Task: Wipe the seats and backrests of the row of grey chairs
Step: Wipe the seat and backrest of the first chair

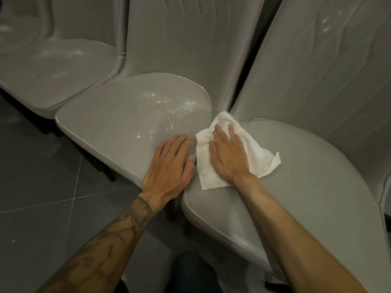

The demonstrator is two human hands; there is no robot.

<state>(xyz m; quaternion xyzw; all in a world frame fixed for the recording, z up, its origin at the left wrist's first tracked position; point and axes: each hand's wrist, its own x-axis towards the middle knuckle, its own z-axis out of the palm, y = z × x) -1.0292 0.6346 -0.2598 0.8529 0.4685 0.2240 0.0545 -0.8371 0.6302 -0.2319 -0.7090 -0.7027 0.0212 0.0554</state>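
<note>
Right hand (227, 157): flat, palm down, fingers straight and slightly spread. It presses on the white cloth (261, 154) and does not clench it. The cloth lies directly under this hand and extends past it on every side. One crumpled corner lies beyond the fingertips, and a folded flap sticks out on the little-finger side.

The cloth and right hand rest on the right seat (306, 199), at the edge nearest the neighbouring chair. The greater part of this seat spreads away on the outer side of the right hand. I read its surface as smooth there.

Left hand (169, 163): released, palm down, fingers relaxed and nearly straight, holding nothing. It rests on the near corner of the middle seat (110, 125), just beside the cloth; the thumb almost meets the cloth edge. I cannot tell if they touch.

White specks (169, 111) lie scattered on the middle seat, just beyond the left fingertips.

The middle backrest (190, 39) rises beyond both hands. The right backrest (317, 66) rises beyond the right hand, with faint white marks high up.

The left seat (48, 68) lies well apart from the left hand, on its outer side, with pale smears. The tiled floor (42, 176) shows beside the left forearm.
</note>
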